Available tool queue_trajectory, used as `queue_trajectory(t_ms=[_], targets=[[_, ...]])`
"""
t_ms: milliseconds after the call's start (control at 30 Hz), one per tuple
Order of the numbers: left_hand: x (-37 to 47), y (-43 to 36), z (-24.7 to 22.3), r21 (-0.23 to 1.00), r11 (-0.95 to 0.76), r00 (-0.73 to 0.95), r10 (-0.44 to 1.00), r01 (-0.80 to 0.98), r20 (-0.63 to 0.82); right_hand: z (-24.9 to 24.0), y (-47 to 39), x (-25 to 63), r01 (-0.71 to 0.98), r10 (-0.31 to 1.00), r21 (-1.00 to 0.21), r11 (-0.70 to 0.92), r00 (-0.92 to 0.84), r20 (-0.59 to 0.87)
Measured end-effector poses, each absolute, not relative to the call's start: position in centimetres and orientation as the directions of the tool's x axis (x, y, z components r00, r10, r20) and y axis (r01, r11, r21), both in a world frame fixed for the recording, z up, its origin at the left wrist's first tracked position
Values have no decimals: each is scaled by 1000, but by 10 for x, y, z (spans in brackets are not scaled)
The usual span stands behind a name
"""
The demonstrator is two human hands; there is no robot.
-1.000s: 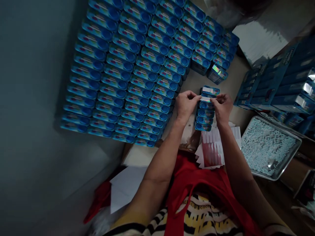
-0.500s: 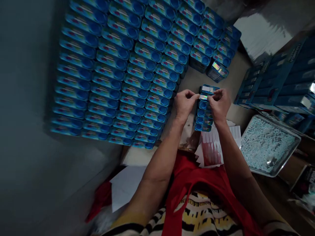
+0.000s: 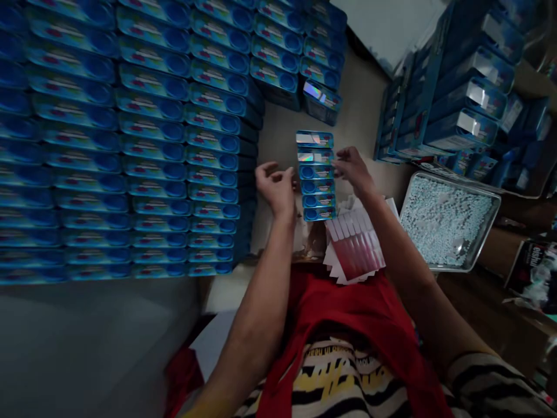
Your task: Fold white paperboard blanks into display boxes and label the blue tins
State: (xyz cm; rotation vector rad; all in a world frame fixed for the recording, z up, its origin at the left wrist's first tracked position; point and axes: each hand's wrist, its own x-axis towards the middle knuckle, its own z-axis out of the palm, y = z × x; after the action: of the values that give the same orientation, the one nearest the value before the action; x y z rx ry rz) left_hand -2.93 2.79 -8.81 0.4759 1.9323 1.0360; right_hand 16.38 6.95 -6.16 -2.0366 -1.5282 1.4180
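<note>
A short row of small blue boxes (image 3: 319, 186) stands on the table between my hands, with printed tops facing up. Shiny holographic stickers lie on its two far boxes; the nearer sticker (image 3: 307, 157) glints. My left hand (image 3: 277, 187) is just left of the row, fingers loosely bent and apart, with nothing visible in it. At the row's right edge is my right hand (image 3: 354, 169), its fingers partly spread and holding nothing I can see. Below the row lie sheets of silvery strips (image 3: 354, 238), some reflecting red.
Many blue boxes (image 3: 213, 145) are packed in rows on the left. One stickered box (image 3: 322, 101) stands apart beyond the row. Stacked blue packs (image 3: 439, 110) are at right, above a clear tray (image 3: 496, 203) of pale blue pellets.
Both hands have let go of the sticker on the second box and drawn apart to either side of the row. The camera view has swung to the right.
</note>
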Motion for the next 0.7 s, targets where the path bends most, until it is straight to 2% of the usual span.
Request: queue_trajectory(t_ms=[67, 100, 167, 233, 267, 333, 400, 500, 700], targets=[[-28, -25, -74, 871, 466, -603, 744, 158, -288, -43, 43, 208, 599, 829, -642, -479, 69, -554], [-26, -56, -68, 859, 446, -584, 778, 251, -233, -34, 25, 232, 620, 832, -611, -492, 127, -540], [-19, -117, -61, 793, 528, -509, 793, 304, -334, -20, -16, 276, 768, 835, -403, -498, 300, -461], [-9, -164, -63, 678, 681, -398, 724, 276, -564, -12, -59, 306, 837, 814, -241, -491, 342, -470], [-3, -180, -67, 618, 738, -353, 673, 271, -650, -10, -77, 313, 853, 801, -189, -487, 349, -486], [8, -197, -77, 549, 788, -299, 614, 279, -731, -11, -106, 317, 862, 787, -149, -485, 356, -504], [18, -199, -86, 555, 778, -287, 626, 294, -725, -17, -123, 314, 848, 792, -177, -499, 363, -491], [27, -192, -94, 602, 744, -337, 668, 289, -664, -31, -129, 311, 787, 812, -306, -535, 381, -441], [24, -182, -96, 632, 747, -416, 652, 207, -634, -48, -137, 314, 530, 772, -562, -635, 460, -439]])
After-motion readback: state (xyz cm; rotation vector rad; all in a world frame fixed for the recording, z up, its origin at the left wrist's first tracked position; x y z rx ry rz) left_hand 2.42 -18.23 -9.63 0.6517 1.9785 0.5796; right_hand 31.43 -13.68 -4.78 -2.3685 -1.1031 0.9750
